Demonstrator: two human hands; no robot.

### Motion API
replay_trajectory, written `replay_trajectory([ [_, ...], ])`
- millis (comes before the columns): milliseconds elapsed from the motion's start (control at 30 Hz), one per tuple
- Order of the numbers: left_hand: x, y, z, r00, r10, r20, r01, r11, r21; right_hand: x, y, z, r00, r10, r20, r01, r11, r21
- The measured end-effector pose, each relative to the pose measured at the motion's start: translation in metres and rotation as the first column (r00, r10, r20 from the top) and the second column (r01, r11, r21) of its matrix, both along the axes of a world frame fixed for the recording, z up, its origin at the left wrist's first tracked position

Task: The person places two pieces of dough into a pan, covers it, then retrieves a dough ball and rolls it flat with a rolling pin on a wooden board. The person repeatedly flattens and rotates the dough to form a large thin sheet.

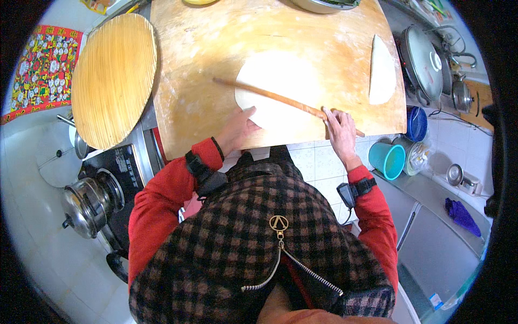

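Observation:
A thin round sheet of dough (279, 77) lies on a floured wooden board (194, 48). Slantwise across it rests a slim wooden rolling pin (275, 94), its far end past the dough's left edge. My right hand (341, 127) is closed around the pin near its lower right end, by the front edge of the board. At the dough's lower left edge is my left hand (238, 128), thumb and fingers apart and touching the sheet. A folded half-round piece of dough (382, 73) lies along the board's right side.
An oval tray of straw-like stalks (117, 81) stands left of the board, above a stove (117, 178) with a steel pot (83, 206). A metal bowl (323, 5) of greens sits at the far edge. To the right are a lidded pan (423, 65) and a turquoise bucket (387, 160).

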State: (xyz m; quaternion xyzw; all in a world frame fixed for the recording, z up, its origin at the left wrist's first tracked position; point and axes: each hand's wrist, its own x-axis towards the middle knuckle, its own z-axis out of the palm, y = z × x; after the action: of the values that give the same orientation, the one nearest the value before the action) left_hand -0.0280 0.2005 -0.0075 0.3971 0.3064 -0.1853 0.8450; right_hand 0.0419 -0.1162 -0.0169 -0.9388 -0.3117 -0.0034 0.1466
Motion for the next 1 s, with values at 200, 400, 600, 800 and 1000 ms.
replay_trajectory([
  [200,0.085,-0.017,0.030,0.758,-0.495,0.424,0.219,0.806,0.549,-0.002,0.012,0.001,0.961,-0.108,-0.254,0.106,0.994,-0.021],
  [400,0.124,0.026,0.033,0.727,-0.457,0.513,-0.143,0.629,0.764,0.047,0.003,0.035,0.841,-0.059,-0.537,0.279,0.899,0.338],
  [600,0.070,0.035,-0.032,0.737,-0.668,-0.104,-0.247,-0.408,0.879,0.143,0.045,0.096,0.952,-0.069,-0.297,0.150,0.954,0.259],
  [800,0.041,-0.081,-0.014,0.169,-0.952,0.253,-0.023,0.253,0.967,0.174,0.061,0.054,0.988,0.066,-0.137,-0.037,0.979,0.202],
  [1000,0.070,-0.022,-0.003,0.197,-0.944,0.266,-0.328,0.192,0.925,0.131,0.050,-0.004,0.955,0.292,0.048,-0.295,0.929,0.224],
])
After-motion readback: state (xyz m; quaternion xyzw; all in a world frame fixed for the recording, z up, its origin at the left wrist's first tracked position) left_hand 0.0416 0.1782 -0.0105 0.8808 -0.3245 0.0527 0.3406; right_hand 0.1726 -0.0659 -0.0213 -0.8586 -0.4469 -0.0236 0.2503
